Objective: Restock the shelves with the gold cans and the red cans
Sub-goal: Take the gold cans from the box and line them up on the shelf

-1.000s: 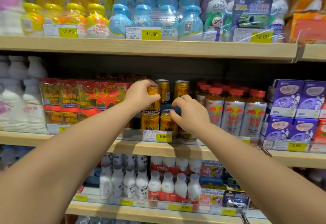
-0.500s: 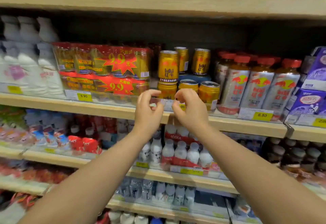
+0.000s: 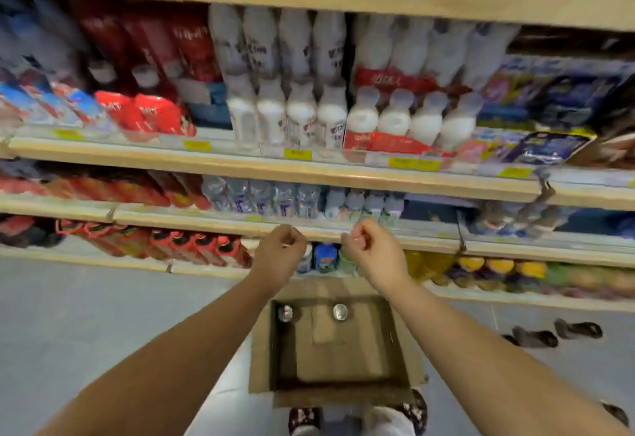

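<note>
An open cardboard box [image 3: 264, 349] stands on the floor below me, with two cans upright at its far end: one can [image 3: 285, 313] on the left and a second can [image 3: 340, 312] to its right. Only their silver tops show. My left hand [image 3: 279, 257] and my right hand [image 3: 372, 253] hang side by side above the box, in front of the low shelves. Both hold nothing, with fingers curled loosely inward. The shelf of gold cans is out of view above.
Wooden shelf edges [image 3: 275, 169] run across the view, holding white milk bottles [image 3: 395, 119], red packs [image 3: 151, 112] and small bottles. The lowest shelf holds red cans [image 3: 192, 246] and yellow-capped bottles [image 3: 498, 270]. Grey floor lies left of the box. Sandals [image 3: 577, 330] lie at right.
The view has tilted down from the gold-can shelf to the lower shelves and the box on the floor. Both hands have come down from the shelf, empty.
</note>
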Tool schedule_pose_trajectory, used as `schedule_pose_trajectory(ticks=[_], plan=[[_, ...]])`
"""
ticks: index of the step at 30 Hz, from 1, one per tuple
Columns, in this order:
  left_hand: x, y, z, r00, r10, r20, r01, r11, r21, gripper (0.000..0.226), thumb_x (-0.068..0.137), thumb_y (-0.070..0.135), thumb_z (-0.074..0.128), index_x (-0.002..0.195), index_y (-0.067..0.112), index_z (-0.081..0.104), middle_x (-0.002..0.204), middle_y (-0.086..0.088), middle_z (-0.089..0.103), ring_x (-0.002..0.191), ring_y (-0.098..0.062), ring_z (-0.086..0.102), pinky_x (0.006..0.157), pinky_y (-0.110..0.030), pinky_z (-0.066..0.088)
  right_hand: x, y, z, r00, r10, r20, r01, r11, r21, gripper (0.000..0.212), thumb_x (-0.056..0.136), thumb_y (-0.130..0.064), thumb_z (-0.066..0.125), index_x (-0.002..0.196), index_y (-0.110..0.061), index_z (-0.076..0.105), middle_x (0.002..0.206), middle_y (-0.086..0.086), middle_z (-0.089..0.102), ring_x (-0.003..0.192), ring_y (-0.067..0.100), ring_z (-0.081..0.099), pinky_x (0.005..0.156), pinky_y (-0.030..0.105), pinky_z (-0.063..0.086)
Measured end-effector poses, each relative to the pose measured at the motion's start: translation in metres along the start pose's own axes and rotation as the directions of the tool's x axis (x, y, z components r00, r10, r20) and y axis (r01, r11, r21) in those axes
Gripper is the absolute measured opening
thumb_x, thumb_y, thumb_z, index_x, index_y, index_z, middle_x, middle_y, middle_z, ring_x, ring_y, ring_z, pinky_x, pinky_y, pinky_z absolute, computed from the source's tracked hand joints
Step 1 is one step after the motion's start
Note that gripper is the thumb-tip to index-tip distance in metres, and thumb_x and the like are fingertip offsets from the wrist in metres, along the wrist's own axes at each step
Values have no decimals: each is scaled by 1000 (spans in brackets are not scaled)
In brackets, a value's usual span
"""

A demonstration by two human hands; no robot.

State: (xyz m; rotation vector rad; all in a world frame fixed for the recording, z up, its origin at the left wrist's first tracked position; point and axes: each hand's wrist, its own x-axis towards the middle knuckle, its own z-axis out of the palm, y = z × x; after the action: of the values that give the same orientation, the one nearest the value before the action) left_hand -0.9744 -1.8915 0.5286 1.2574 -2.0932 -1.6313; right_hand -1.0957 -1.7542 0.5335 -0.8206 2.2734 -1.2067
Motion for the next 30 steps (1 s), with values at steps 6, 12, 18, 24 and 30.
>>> schedule_pose_trajectory(ticks=[6, 12, 18, 24, 30], plan=[[19, -142, 37, 965, -257, 55, 248, 959, 139, 6, 84, 19, 57, 86, 19, 62, 79, 6, 62, 77, -14, 58, 61, -18, 42, -10, 123, 61, 936, 343, 76, -344, 939, 0, 18, 83, -30, 66, 73, -25, 52, 65, -12, 53, 58, 1, 52, 56, 16, 38], [57, -295, 103, 953, -304, 15, 283, 903, 322, 6, 85, 32, 54, 85, 35, 59, 79, 13, 61, 74, -7, 59, 63, -19, 43, -3, 273, 146, 866, 459, 199, -454, 888, -73, 24, 84, -21, 66, 70, -33, 50, 83, -1, 59, 80, 17, 55, 67, 24, 42], [93, -437, 158, 939, -343, -12, 318, 857, 406, 43, 81, 26, 61, 122, 27, 49, 97, 11, 59, 90, -16, 58, 71, -25, 44, -8, 427, 226, 823, 518, 234, -486, 855, -184, 25, 81, -26, 70, 75, -31, 46, 90, 5, 64, 82, 22, 60, 71, 28, 44], [140, -530, 193, 949, -280, -149, 316, 794, 519, 73, 75, 18, 71, 138, 16, 35, 140, -15, 37, 126, -36, 40, 104, -44, 34, -4, 534, 274, 798, 578, 169, -531, 808, -258, 58, 73, -28, 76, 122, -18, 46, 97, -2, 53, 85, 15, 54, 65, 27, 40], [177, -579, 228, 938, -284, -198, 346, 752, 561, 93, 75, 20, 73, 146, 15, 14, 150, -13, 25, 137, -35, 24, 110, -48, 27, 42, 578, 323, 849, 523, 73, -488, 829, -273, 74, 69, -25, 79, 129, -7, 40, 122, 10, 49, 106, 25, 52, 81, 29, 40]])
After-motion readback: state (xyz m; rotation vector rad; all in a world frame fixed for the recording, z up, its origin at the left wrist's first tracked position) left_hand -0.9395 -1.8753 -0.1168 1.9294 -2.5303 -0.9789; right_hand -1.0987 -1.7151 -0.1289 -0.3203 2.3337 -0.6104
